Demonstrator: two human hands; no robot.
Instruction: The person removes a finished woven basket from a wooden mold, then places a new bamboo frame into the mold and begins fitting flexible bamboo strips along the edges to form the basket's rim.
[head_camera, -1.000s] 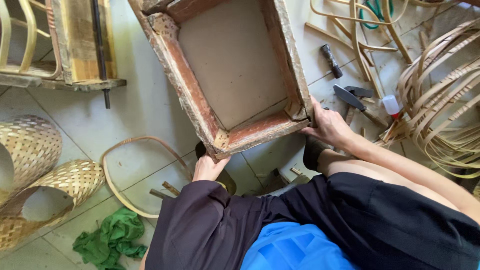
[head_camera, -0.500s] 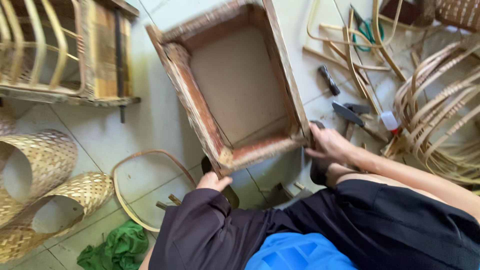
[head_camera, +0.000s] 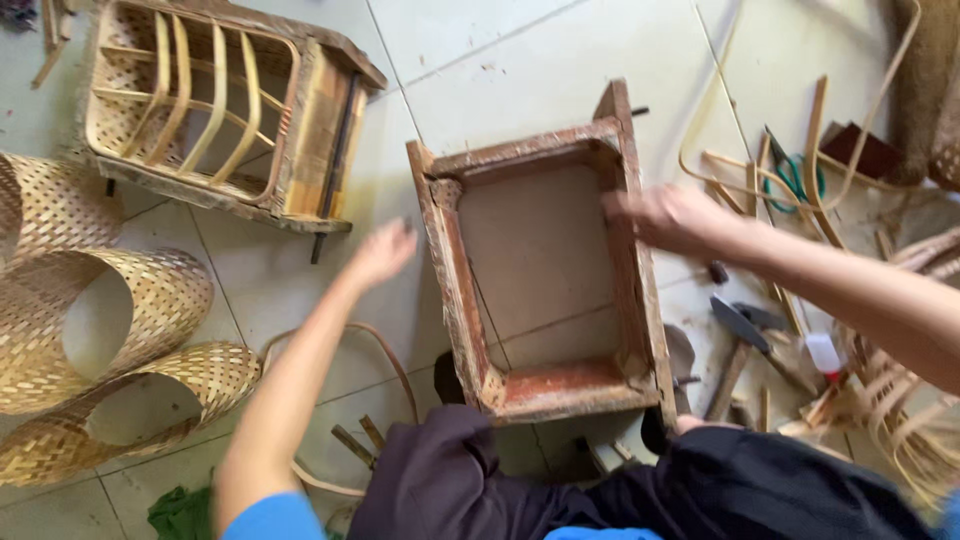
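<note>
A rectangular wooden frame (head_camera: 462, 300) with reddish worn rails lies on the tiled floor in front of my knees. My right hand (head_camera: 668, 216) rests on its right rail near the far corner, fingers over the wood. My left hand (head_camera: 382, 252) hangs open above the floor just left of the frame's left rail, touching nothing. The frame's near end sits against my dark trousers (head_camera: 640, 490).
A woven bamboo chair piece (head_camera: 215, 120) lies at the upper left. Curved woven bamboo panels (head_camera: 95, 330) lie at the left. Cane strips (head_camera: 880, 380), a hammer (head_camera: 735, 350), green-handled scissors (head_camera: 790, 175) and a small bottle (head_camera: 822, 352) lie at the right. Green cloth (head_camera: 180, 512) lies at the bottom left.
Both hands left the frame's near end and reached forward: the right onto the right rail, the left out into the air beside the left rail. The view shifted so the frame sits lower and more centred.
</note>
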